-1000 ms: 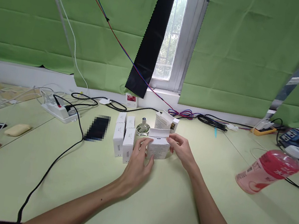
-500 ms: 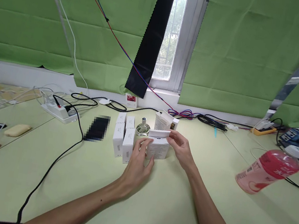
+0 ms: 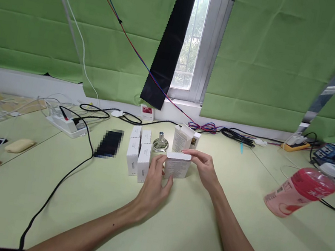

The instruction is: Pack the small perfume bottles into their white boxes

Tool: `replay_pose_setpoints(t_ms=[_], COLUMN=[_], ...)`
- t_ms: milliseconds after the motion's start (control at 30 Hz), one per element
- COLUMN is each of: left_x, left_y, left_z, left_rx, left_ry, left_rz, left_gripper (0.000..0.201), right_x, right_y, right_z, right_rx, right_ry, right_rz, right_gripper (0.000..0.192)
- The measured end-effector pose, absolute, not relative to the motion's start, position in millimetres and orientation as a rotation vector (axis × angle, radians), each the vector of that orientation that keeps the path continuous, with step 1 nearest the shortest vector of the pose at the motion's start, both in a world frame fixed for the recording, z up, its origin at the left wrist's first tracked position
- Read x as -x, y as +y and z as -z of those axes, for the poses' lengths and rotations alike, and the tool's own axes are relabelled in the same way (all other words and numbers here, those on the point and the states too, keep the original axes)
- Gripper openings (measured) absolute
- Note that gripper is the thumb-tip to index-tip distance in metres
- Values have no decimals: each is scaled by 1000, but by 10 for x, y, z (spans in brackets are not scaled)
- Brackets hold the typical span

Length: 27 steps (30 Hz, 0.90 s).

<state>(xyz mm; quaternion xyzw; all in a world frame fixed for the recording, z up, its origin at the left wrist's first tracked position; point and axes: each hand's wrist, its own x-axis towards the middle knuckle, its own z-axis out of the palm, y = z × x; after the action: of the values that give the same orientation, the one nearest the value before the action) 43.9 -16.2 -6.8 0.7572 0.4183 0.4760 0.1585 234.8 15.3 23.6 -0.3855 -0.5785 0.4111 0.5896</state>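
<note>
The small white box (image 3: 177,166) stands upright on the table (image 3: 189,224), at about 12 o'clock from the person and just in front of the glass bottle (image 3: 161,143). Its top flap lies flat, apparently closed. The left hand (image 3: 154,186) clasps the box's left side, thumb on the near face and fingers around the far edge. The right hand (image 3: 203,169) pinches the top right edge, fingertips on the flap. A hard press on the flap could crumple the light card or tip the box back against the bottle. The row of white boxes (image 3: 138,155), close at 9 o'clock, could be knocked over by a sideways slip of the left hand.
</note>
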Motion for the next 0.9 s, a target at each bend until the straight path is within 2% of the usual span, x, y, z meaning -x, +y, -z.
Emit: replay_pose_setpoints(t_ms=[767,900], left_x=[-444,-446], left_y=[-184,-192], left_z=[85,77], left_rx=[-2130,-2119], left_ry=[1203,1230], left_rz=[-1403,-1386], left_gripper=[55,54], right_x=[-2387,-2357], right_y=[135,97], right_z=[-221,-261], right_rx=[862,901], right_ry=[-1402,-1408], right_rz=[-979,-972], right_gripper=[35,30])
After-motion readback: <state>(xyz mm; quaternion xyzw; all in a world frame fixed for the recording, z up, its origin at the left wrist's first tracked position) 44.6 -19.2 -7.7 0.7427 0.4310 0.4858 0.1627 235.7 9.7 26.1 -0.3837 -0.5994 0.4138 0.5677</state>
